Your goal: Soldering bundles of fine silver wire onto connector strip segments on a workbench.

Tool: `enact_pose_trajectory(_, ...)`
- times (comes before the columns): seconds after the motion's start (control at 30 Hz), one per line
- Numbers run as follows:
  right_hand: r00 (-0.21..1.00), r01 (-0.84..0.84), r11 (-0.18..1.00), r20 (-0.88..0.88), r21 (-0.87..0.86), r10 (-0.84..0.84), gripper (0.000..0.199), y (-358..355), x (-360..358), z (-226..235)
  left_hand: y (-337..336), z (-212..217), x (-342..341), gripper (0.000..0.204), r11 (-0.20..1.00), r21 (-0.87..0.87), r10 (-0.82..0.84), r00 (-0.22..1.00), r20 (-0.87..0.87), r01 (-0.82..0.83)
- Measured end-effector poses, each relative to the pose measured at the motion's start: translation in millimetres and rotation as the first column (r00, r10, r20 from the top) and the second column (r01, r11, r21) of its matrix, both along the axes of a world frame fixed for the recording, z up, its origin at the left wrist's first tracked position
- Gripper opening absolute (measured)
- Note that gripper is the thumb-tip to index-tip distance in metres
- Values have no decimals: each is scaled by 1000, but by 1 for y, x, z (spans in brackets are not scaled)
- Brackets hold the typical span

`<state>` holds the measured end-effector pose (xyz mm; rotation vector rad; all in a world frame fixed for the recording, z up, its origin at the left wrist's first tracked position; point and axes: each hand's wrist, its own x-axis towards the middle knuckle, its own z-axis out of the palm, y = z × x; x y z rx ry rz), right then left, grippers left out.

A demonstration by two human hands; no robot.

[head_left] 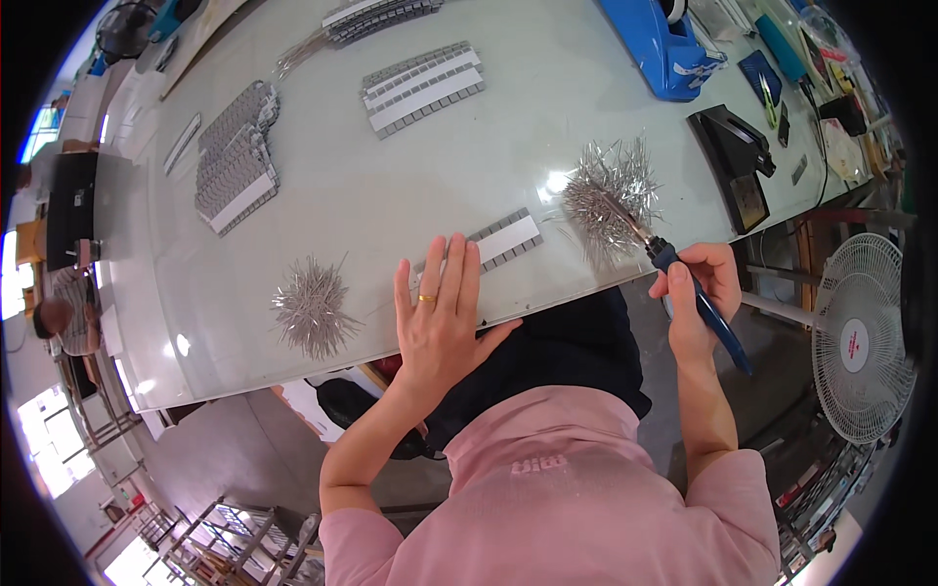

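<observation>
My left hand lies flat with fingers stretched over one end of a grey-and-white segmented strip near the table's front edge. Part of that strip is hidden beneath the fingers. In my right hand is a dark blue soldering iron, held like a pen. Its metal tip reaches up and left into a pile of thin silvery wire pieces. A second bundle of such wires sits to the left of my left hand.
Several stacked strips lie at the left, and more strips at the centre back. A blue tape dispenser and a black soldering-iron stand are at the right. Beyond the table's right edge stands a white fan.
</observation>
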<state>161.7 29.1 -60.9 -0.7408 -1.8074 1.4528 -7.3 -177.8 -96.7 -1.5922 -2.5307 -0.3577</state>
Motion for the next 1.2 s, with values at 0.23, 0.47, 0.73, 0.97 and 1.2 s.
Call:
enact_pose_trajectory(0.23,997,78,996,24,33,-78,11,9,2,0,-36,-3,5,36,989,116,-74,988,-132,90)
enact_pose_trajectory(0.47,990,137,990,-32,22,-136,10,30,1,-8,-14,50,-41,31,982,106,-167,980,109,155)
enact_pose_trajectory(0.73,987,160,987,-30,-25,-160,12,33,1,-18,118,64,-241,17,937,350,28,998,-64,-4)
enact_pose_trajectory(0.97,968,251,967,17,-46,-250,10,43,4,-24,154,20,-312,21,924,377,35,969,-246,63)
enact_pose_trajectory(1.2,967,253,967,23,-37,-252,12,49,-3,-27,112,21,-226,32,943,267,-189,980,-64,200)
